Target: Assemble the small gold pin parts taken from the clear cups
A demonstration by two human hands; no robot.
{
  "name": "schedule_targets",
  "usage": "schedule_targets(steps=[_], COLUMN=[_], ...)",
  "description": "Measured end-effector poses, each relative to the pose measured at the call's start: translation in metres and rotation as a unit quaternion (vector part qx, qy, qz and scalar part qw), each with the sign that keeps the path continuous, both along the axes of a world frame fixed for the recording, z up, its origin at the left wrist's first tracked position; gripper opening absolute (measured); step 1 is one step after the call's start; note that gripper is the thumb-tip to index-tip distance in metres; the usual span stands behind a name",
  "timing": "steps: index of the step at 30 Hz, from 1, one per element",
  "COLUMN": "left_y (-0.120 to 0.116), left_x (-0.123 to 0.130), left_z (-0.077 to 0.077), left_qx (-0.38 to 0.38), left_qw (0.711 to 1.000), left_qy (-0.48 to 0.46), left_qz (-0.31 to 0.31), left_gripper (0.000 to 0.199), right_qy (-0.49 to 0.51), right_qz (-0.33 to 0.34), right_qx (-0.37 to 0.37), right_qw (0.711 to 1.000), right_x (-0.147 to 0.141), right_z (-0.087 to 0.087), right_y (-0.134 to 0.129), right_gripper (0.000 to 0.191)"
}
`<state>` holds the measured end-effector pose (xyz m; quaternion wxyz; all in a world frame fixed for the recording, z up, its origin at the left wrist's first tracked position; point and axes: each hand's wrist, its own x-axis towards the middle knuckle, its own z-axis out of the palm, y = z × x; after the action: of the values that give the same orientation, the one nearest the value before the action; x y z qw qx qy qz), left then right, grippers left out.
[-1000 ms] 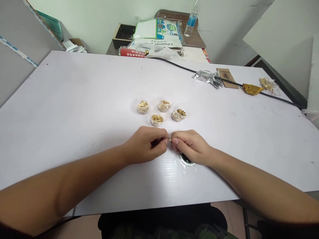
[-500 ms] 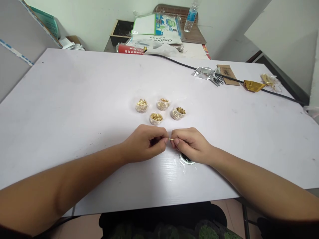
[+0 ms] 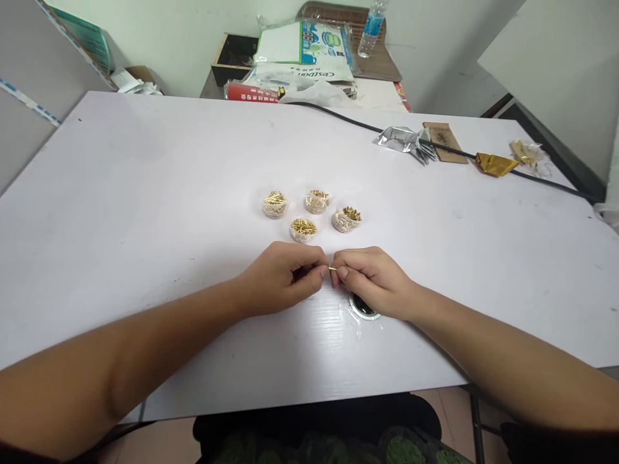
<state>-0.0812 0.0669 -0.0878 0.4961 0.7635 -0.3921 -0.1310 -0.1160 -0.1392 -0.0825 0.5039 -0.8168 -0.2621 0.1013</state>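
Note:
A thin gold-coloured metal pin point(image 3: 333, 269) spans the small gap between my two hands. My left hand point(image 3: 290, 277) is closed, thumb and forefinger pinching the pin's left end. The other end sits in the pinch of my right hand point(image 3: 372, 278). Both ends are hidden by the fingertips. Just beyond my hands stand small clear cups of gold-coloured metal parts: one of long pins point(image 3: 275, 204), one of short pins point(image 3: 303, 229), one of small pieces point(image 3: 317, 201) and one of darker small pieces point(image 3: 347, 219).
Under my right hand, a round dark disc with a pale rim point(image 3: 363, 308) is partly covered. A black cable point(image 3: 348, 120) crosses the back of the white table point(image 3: 145, 167), passing silver foil point(image 3: 403, 140), cardboard point(image 3: 445, 142) and gold foil point(image 3: 496, 164). Behind stands a water bottle point(image 3: 372, 29).
My hands hold nearly the same pose around the pin. The view has shifted slightly, and a little more of the dark disc shows beside my right hand.

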Motion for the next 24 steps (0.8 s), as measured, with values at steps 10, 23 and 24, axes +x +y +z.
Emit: schedule_targets(steps=[10, 23, 24], left_y=[0.0010, 0.0004, 0.0004], left_x=[0.0011, 0.0020, 0.0020], left_z=[-0.0024, -0.0031, -0.0034], left_qx=[0.017, 0.025, 0.023], left_qw=[1.000, 1.000, 1.000], left_qy=[0.004, -0.004, -0.004], left_qz=[0.008, 0.000, 0.000], left_gripper=[0.017, 0.018, 0.018], right_qy=[0.058, 0.083, 0.085], right_qz=[-0.027, -0.025, -0.026], right_qx=[-0.010, 0.005, 0.004], right_qw=[0.998, 0.996, 0.996], right_x=[-0.0021, -0.0013, -0.0015], right_z=[0.0026, 0.0009, 0.0009], right_y=[0.0022, 0.0027, 0.0026], right_gripper=[0.019, 0.019, 0.020])
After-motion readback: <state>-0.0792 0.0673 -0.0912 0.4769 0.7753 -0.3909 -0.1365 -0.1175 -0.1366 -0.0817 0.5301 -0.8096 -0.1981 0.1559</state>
